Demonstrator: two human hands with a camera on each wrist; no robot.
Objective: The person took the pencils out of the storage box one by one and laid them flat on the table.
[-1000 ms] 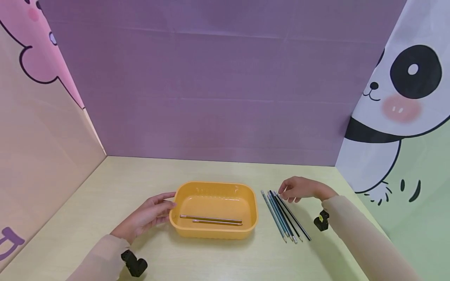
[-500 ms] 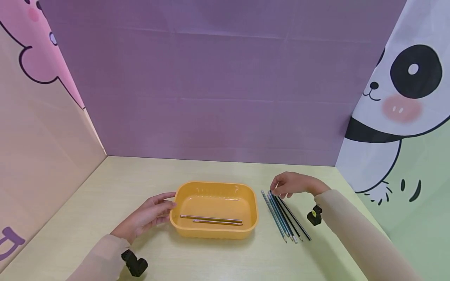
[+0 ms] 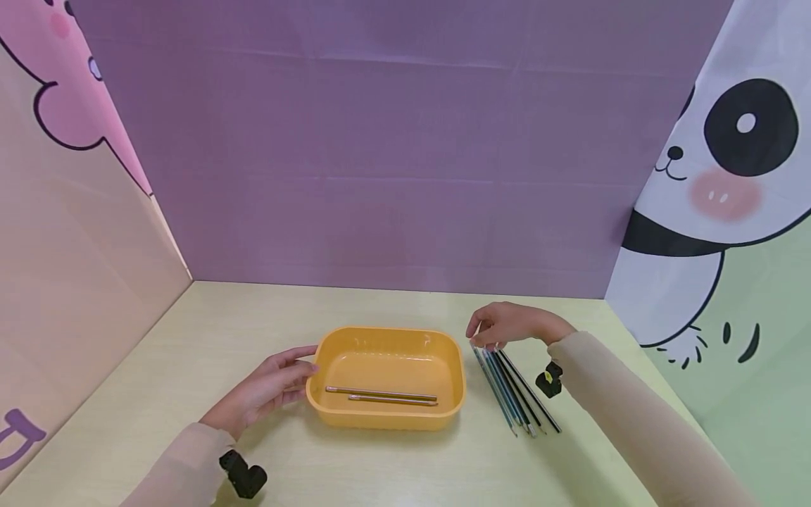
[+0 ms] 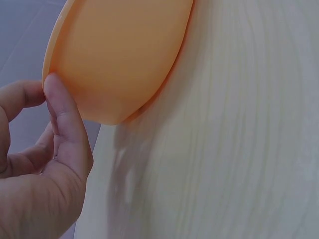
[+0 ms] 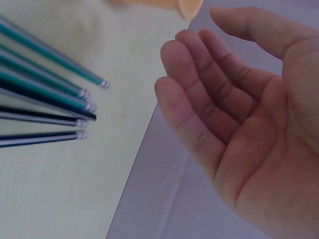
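Observation:
A yellow plastic tray (image 3: 393, 366) stands on the table, with two pencils (image 3: 380, 394) lying inside near its front wall. My left hand (image 3: 269, 387) pinches the tray's left rim between thumb and fingers; the left wrist view shows the thumb (image 4: 62, 107) on the wall. To the right of the tray lies a loose fan of several pencils (image 3: 510, 394), teal and dark ones. My right hand (image 3: 507, 324) hovers at their far ends. In the right wrist view its fingers (image 5: 174, 99) are loosely bent with nothing in them, apart from the pencils' eraser ends (image 5: 88, 107).
A pale wooden table (image 3: 266, 310) carries everything. Behind it rises a purple backdrop (image 3: 405, 155), with a panda-printed panel (image 3: 697, 211) on the right and a pink-figured panel (image 3: 82, 211) on the left. A black wrist camera (image 3: 243, 475) sits on each sleeve.
My right hand has moved left and slightly away from me across the pencils' far ends, to the leftmost pencil. The left hand, the tray and the pencils have stayed put.

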